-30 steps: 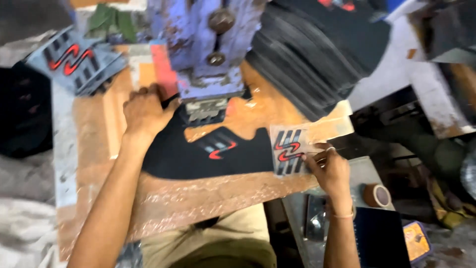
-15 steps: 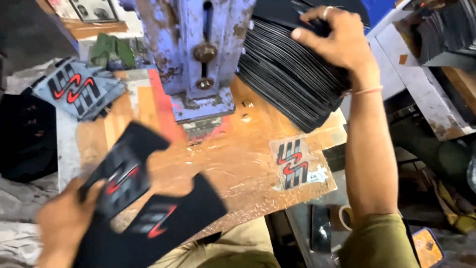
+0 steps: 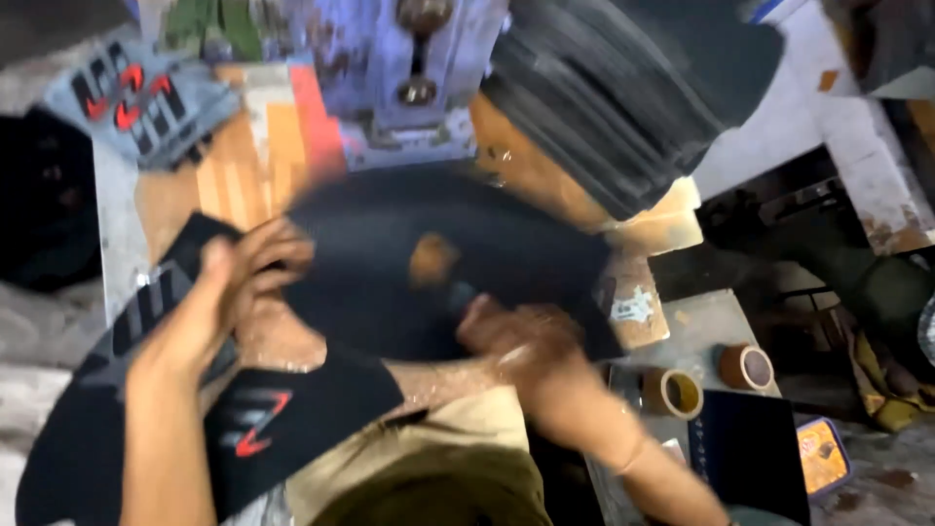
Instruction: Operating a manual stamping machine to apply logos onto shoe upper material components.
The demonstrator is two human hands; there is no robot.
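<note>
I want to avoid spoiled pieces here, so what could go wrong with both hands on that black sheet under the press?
1. The left hand and right hand grip the black sheet right below the blue press; fingers could get caught.
2. The picture is blurred by motion, so the sheet may land crooked.
3. The tall black stack leans over the board's edge and might slide if bumped.
</note>
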